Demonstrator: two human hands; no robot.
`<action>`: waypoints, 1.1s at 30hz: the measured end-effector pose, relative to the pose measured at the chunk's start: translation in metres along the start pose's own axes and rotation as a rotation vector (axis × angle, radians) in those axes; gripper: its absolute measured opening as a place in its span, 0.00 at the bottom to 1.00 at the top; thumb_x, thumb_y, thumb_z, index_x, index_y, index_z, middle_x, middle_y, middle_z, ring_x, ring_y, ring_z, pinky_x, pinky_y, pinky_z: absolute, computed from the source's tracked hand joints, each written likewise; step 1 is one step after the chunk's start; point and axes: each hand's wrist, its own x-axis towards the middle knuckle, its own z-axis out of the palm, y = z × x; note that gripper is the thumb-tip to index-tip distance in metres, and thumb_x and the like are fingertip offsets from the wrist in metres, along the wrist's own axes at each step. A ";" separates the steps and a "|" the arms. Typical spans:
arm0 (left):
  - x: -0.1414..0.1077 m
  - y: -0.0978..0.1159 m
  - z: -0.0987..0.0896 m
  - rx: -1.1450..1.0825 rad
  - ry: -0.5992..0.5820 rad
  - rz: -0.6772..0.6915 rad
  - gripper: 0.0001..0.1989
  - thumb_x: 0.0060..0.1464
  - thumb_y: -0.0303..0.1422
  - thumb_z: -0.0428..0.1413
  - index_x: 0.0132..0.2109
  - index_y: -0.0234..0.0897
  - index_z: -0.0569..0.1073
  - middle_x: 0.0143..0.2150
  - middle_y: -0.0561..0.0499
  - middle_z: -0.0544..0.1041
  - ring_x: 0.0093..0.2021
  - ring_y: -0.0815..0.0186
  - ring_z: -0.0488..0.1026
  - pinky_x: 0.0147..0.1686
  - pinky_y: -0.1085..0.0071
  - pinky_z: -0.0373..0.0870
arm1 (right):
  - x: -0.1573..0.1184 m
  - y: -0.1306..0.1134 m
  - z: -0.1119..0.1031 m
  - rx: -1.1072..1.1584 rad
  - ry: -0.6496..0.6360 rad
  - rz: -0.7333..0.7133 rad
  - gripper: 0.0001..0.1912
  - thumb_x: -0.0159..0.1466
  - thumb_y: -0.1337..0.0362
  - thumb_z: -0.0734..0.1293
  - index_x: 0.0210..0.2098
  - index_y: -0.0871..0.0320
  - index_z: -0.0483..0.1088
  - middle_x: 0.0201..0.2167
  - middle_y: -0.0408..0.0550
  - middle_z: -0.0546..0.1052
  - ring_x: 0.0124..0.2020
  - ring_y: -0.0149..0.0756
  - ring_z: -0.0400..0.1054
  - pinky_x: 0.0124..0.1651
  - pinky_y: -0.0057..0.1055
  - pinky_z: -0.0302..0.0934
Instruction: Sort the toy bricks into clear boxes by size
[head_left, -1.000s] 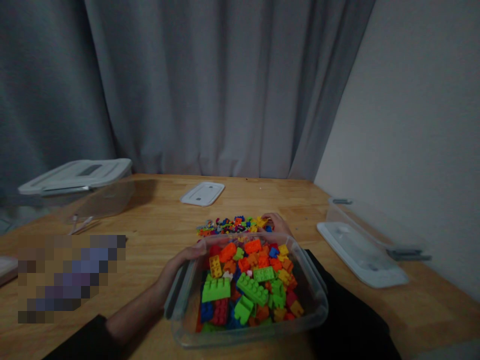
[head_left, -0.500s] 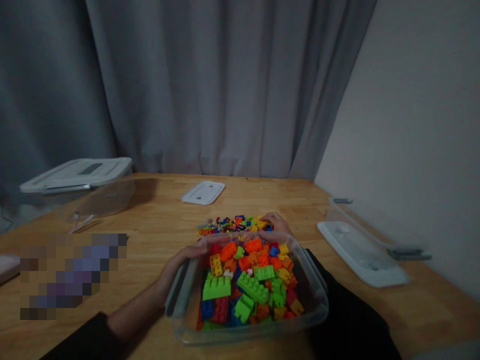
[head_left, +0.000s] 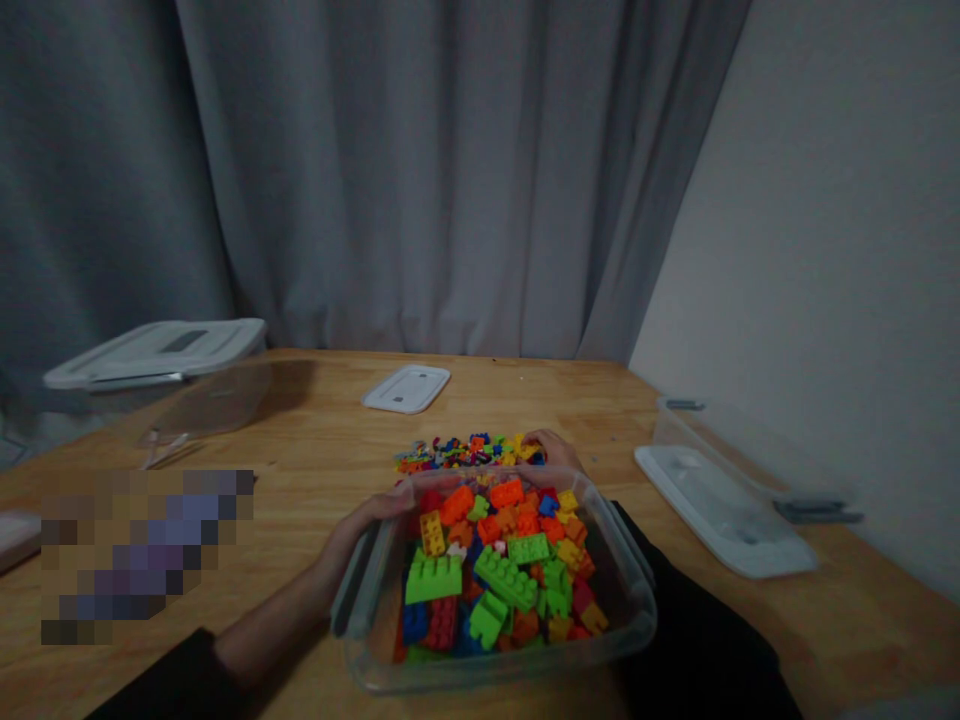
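A clear plastic box (head_left: pixel 502 675) full of large toy bricks, green, orange, yellow, red and blue, is at the front centre. My left hand (head_left: pixel 360 530) is at the box's left far corner, gripping its rim, with some fingers hidden behind the wall. Beyond the box lies a pile of small mixed bricks (head_left: pixel 457 452) on the wooden table. My right hand (head_left: pixel 553 448) reaches past the box to the pile's right end, its fingers curled at the yellow bricks. What those fingers hold, if anything, is too small to make out.
A lidded clear box (head_left: pixel 217 400) stands at the left rear, with a thin cable near it. A white lid (head_left: pixel 409 390) lies behind the pile. On the right, another clear box (head_left: pixel 735 450) stands by a white lid (head_left: pixel 712 520). A blurred patch covers the left front.
The whole view has shifted very slightly. My right hand's fingers have curled a little more at the yellow bricks. My left hand stays on the box.
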 end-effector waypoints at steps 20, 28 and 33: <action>0.006 -0.003 -0.013 0.023 -0.069 0.026 0.18 0.55 0.31 0.56 0.51 0.37 0.83 0.44 0.45 0.87 0.47 0.51 0.81 0.52 0.62 0.73 | -0.011 -0.032 -0.036 0.638 0.282 0.155 0.28 0.54 0.50 0.77 0.47 0.59 0.71 0.48 0.53 0.77 0.46 0.37 0.73 0.52 0.35 0.69; 0.000 0.002 0.005 -0.015 -0.104 0.023 0.05 0.48 0.31 0.63 0.31 0.41 0.85 0.34 0.51 0.86 0.37 0.60 0.82 0.38 0.73 0.76 | -0.029 -0.061 -0.059 1.332 -0.132 0.210 0.21 0.59 0.55 0.76 0.44 0.55 0.66 0.41 0.47 0.80 0.41 0.33 0.74 0.45 0.29 0.67; 0.000 0.001 0.006 -0.016 -0.074 0.015 0.09 0.51 0.31 0.60 0.35 0.42 0.86 0.32 0.51 0.86 0.34 0.59 0.81 0.40 0.70 0.77 | -0.038 -0.065 -0.063 1.398 -0.353 0.132 0.20 0.59 0.57 0.76 0.45 0.55 0.67 0.45 0.49 0.79 0.42 0.35 0.75 0.46 0.32 0.68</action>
